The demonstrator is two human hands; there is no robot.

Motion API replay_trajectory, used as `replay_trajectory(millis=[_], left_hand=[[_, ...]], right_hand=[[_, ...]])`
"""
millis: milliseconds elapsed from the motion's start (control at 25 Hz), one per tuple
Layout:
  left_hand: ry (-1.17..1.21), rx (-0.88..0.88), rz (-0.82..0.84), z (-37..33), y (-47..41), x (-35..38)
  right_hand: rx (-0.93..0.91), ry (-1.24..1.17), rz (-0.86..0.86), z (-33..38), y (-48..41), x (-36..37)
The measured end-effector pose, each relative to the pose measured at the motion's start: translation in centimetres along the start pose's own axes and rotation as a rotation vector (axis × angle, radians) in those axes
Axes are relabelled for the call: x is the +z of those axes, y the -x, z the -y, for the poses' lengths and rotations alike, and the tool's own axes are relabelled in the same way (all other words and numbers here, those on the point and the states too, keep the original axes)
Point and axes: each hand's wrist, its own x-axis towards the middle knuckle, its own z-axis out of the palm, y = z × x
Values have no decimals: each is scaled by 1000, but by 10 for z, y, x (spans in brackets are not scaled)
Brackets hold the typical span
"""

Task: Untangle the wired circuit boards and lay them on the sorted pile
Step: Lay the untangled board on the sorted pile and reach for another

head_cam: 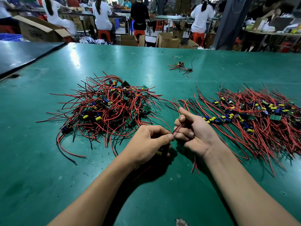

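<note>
Your forearms [101, 185] cross the green table [48, 168]: sorted pile [260, 118] at two o'clock, tangled heap [105, 108] at ten. Left hand [149, 142] pinches the red wire [176, 128] of a wired circuit board [159, 153]; right hand [193, 134] curls round the same wire.

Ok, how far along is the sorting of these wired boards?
Roughly halfway. Done: a large sorted pile on the right, wires combed one way. In hand: the left hand and right hand pinch the red wires of one wired board. Left: the sizeable tangled heap, plus a small cluster farther back.
</note>
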Motion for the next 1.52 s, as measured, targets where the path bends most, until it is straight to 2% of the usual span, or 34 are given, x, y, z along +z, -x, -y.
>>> replay_trajectory(millis=[80,240,600,760,880,1120,1200,1280,1360,1520], left_hand=[[-8,-2,-9,2,-1,1],[-77,12,-54,4,-3,3],[150,-81,-120,1,-1,1],[186,-110,-5,-5,2,-3],[146,-86,-1,-6,2,-2],[134,-83,10,-7,2,0],[128,-75,9,-7,2,-1],[100,-69,1,-6,1,-3],[82,-71,-13,-4,2,-3],[103,-91,-63,-1,0,-1]], right_hand=[[2,24,9,0,1,0],[-131,207,-25,-8,-2,0],[-325,625,49,-20,-2,-5],[-455,717,8,-16,-5,-11],[-495,704,-29,-15,-8,-14],[-691,820,-219,-10,-13,-16],[-600,674,-203,-11,-11,-10],[-395,384,-152,-9,-9,-4],[-239,222,-114,-5,-6,-1],[-254,296,-110,-4,-3,-3]])
